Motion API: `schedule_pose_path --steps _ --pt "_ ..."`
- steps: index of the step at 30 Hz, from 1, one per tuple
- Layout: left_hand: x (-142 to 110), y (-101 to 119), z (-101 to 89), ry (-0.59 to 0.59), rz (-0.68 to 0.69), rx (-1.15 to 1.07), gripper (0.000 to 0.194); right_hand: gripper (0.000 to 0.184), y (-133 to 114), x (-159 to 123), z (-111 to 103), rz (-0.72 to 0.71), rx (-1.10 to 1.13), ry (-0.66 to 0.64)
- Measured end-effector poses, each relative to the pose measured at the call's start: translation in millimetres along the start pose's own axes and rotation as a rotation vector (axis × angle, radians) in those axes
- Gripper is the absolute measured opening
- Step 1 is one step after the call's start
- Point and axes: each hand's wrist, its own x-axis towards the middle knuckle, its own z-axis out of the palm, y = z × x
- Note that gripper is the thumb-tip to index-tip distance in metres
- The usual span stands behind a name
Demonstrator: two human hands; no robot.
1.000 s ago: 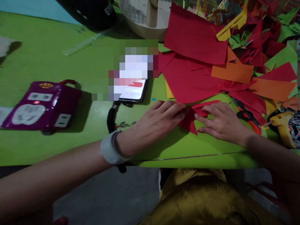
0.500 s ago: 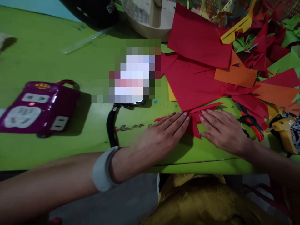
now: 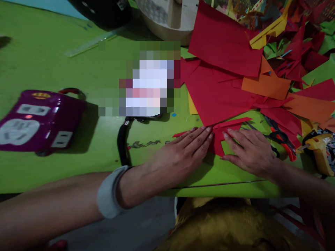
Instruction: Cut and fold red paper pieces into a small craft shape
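Observation:
A small folded red paper piece [image 3: 217,139] lies on the green table [image 3: 78,153] near its front edge. My left hand [image 3: 183,150] lies flat on its left part, fingers stretched out and together. My right hand [image 3: 247,150] presses flat on its right part, fingers extended. The fingertips of both hands nearly meet over the paper. A grey band [image 3: 108,191] sits on my left wrist.
A heap of red, orange, yellow and green paper sheets [image 3: 225,87] fills the back right. Red-handled scissors [image 3: 281,137] and a yellow glue gun [image 3: 318,150] lie at the right. A purple power strip [image 3: 39,120], a phone with a black cable [image 3: 123,139], a ruler [image 3: 89,43] and a bowl [image 3: 167,21] are also on the table.
My left hand went from curled fingers on the paper to lying flat. Both hands slid slightly over the red piece, pressing it down. The view shifted a little.

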Motion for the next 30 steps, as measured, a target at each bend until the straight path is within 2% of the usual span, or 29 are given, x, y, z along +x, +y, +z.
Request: schedule_pose_path --steps 13,20,30 --pt "-0.3 4.2 4.9 0.014 -0.071 -0.042 0.042 0.035 3.4 4.1 -6.3 0.005 0.098 0.057" --pt "-3.2 7.2 13.1 0.028 -0.101 -0.084 0.047 0.038 5.0 6.3 -2.9 0.021 0.078 0.053" --pt "1.5 3.2 2.3 -0.022 -0.062 -0.064 0.048 0.027 5.4 7.7 -3.9 0.030 0.087 0.099"
